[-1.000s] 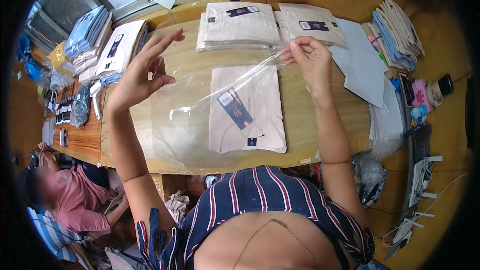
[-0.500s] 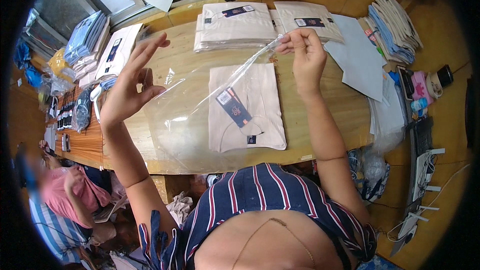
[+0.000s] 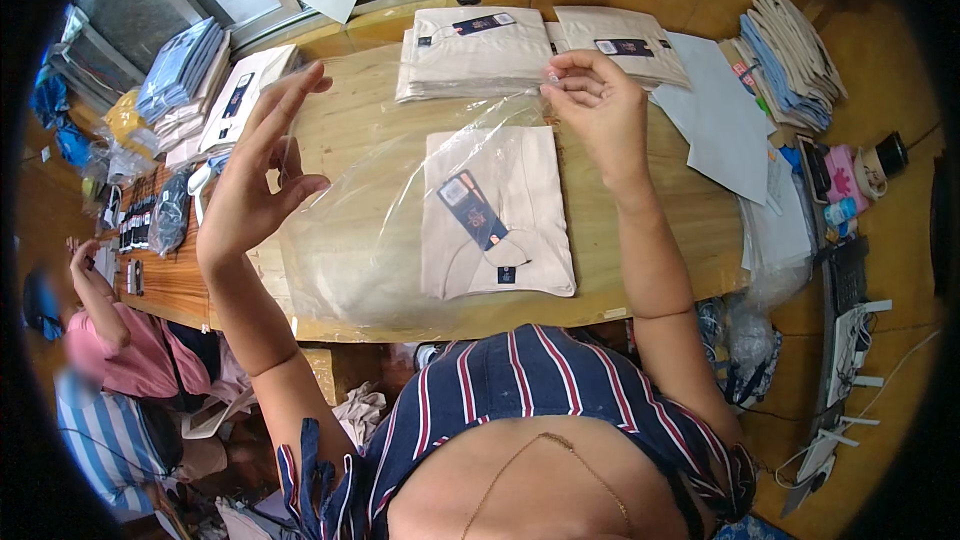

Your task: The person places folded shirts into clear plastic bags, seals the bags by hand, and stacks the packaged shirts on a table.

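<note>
— Hands first: where do we have them?

— Our right hand (image 3: 598,105) is up at the far side of the table (image 3: 690,230), fingertips pinched shut on one corner of the clear plastic bag (image 3: 350,240). Our left hand (image 3: 250,190) is lifted off to the left with thumb and forefinger closed on the bag's other edge and the remaining fingers spread wide.

— So the bag hangs between them?

— Yes, stretched from hand to hand, its long side running left to right, sagging down onto the table below and between our hands.

— And the shirt?

— The folded beige shirt (image 3: 497,215) lies flat just under and nearer to us than the right hand, its long axis pointing away from us, a dark tag on top. The right hand is plainly the closer one; the left is well apart from it.

— Is the shirt inside the bag?

— We cannot tell for sure. The film drapes over its left part, but whether it is in the bag or only beneath it is unclear.

— Anything beyond the hands?

— Just past the right hand sit two stacks of folded shirts (image 3: 475,50), touching each other, and right of that hand lie sheets of grey paper (image 3: 720,130).
</note>
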A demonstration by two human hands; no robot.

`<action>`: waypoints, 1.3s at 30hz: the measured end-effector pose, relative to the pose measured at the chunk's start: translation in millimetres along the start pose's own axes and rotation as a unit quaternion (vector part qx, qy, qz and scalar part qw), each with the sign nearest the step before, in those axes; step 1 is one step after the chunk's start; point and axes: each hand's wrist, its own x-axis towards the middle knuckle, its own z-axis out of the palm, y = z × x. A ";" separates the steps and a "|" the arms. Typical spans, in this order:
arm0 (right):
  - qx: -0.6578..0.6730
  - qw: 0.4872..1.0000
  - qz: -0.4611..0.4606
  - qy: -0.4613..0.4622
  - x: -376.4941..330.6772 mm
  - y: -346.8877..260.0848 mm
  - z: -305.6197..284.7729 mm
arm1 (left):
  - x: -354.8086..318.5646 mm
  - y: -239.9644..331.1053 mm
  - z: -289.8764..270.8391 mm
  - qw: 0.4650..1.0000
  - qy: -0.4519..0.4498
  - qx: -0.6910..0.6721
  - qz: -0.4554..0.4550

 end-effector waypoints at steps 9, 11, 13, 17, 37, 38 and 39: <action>-0.003 0.999 -0.037 0.021 0.2 3.0 8.4 | -6.8 -2.1 -4.3 1.000 0.004 -0.012 -0.008; -0.053 0.993 -0.101 0.019 -0.1 4.2 8.6 | -6.8 -3.8 -5.7 1.000 -0.001 -0.018 -0.009; -0.069 0.990 -0.123 0.010 0.5 4.8 8.7 | -6.9 -2.6 -7.4 0.999 -0.003 -0.026 -0.025; 0.022 0.998 -0.041 -0.029 3.5 9.9 4.6 | -7.7 -7.2 -13.1 0.998 -0.020 -0.022 -0.047; 0.151 0.980 0.013 -0.130 22.4 3.6 6.2 | 11.4 1.9 -24.6 0.994 0.023 0.097 -0.037; 0.120 0.980 0.007 -0.162 23.9 1.5 5.4 | 11.7 -5.3 -28.0 0.995 0.031 0.092 -0.010; 0.078 0.979 0.021 -0.188 22.8 -2.4 7.7 | 13.0 -5.4 -29.3 0.995 0.028 0.099 -0.009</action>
